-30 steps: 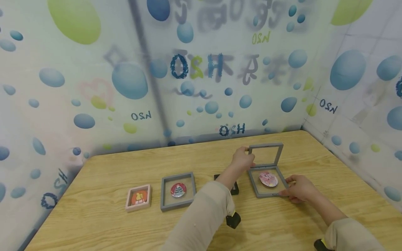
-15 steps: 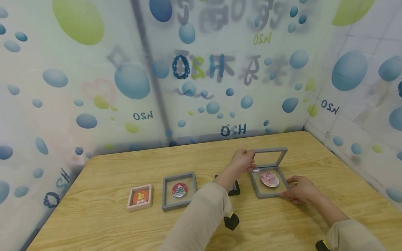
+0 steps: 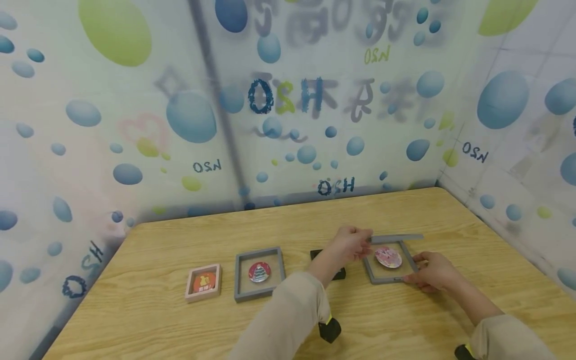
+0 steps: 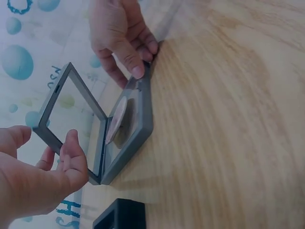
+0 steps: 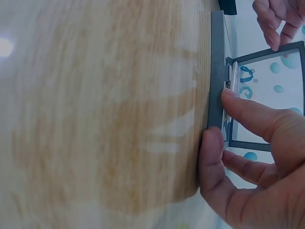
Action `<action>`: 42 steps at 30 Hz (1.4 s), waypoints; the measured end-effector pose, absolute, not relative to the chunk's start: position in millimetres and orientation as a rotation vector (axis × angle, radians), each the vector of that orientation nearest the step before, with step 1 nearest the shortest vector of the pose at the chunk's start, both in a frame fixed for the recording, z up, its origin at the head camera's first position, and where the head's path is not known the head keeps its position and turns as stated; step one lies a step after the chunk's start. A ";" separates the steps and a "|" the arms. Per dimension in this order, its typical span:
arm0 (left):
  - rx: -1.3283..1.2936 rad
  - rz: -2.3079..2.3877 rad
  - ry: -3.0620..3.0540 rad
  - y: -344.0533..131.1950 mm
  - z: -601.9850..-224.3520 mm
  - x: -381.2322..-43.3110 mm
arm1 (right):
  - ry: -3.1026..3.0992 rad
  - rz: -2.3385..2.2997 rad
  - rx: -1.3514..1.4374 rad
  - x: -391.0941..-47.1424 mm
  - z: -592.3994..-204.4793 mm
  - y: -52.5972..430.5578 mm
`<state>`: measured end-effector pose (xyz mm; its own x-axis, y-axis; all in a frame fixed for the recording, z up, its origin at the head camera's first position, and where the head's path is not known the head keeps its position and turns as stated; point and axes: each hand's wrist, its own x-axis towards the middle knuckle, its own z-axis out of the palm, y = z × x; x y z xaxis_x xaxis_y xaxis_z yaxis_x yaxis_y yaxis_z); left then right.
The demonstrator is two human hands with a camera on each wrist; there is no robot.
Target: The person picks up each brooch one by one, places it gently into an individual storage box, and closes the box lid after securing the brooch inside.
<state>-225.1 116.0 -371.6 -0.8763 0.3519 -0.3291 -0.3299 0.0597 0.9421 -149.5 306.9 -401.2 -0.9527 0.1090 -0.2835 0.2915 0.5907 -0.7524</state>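
Observation:
A grey square display case [image 3: 387, 280] lies on the table with its hinged lid [image 3: 398, 238] tilted up at the back. On its clear film sits a round pink badge [image 3: 388, 257]. My left hand [image 3: 351, 243] holds the lid by its left side; in the left wrist view the lid's corner [image 4: 40, 128] lies between thumb and fingers. With thumb and fingers my right hand [image 3: 434, 272] grips the base at its front right corner, and the right wrist view shows this edge [image 5: 217, 71] pinched. A black case [image 3: 340, 274] is partly hidden behind my left wrist.
Left of my arms stand a grey case [image 3: 237, 280] with a red tree badge [image 3: 259, 272] and a small pink case [image 3: 189, 290] with an orange picture [image 3: 204, 282]. Their wooden table [image 3: 148, 300] backs onto a wall hanging [image 3: 288, 165] printed with blue dots.
The lid has swung down toward the base, from nearly upright to a low slant. My left hand has come lower and nearer along with it. My right hand stays on the corner.

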 end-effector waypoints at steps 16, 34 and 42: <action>0.106 1.569 2.209 124.7 -389.9 -196.3 | 2.631 -1.271 0.322 -149.4 -401.1 308.2; 0.460 0.857 2.739 128.3 -383.3 -192.3 | 2.638 -1.256 0.292 -150.4 -400.5 308.7; 0.490 0.659 2.813 130.5 -380.7 -192.9 | 2.660 -1.206 0.265 -148.9 -400.1 308.1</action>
<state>-192.9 130.5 -380.7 -0.9223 0.3649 -0.1272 0.2704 0.8446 0.4620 -148.9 308.1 -400.1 -0.9620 0.0770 -0.2618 0.2476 0.6494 -0.7190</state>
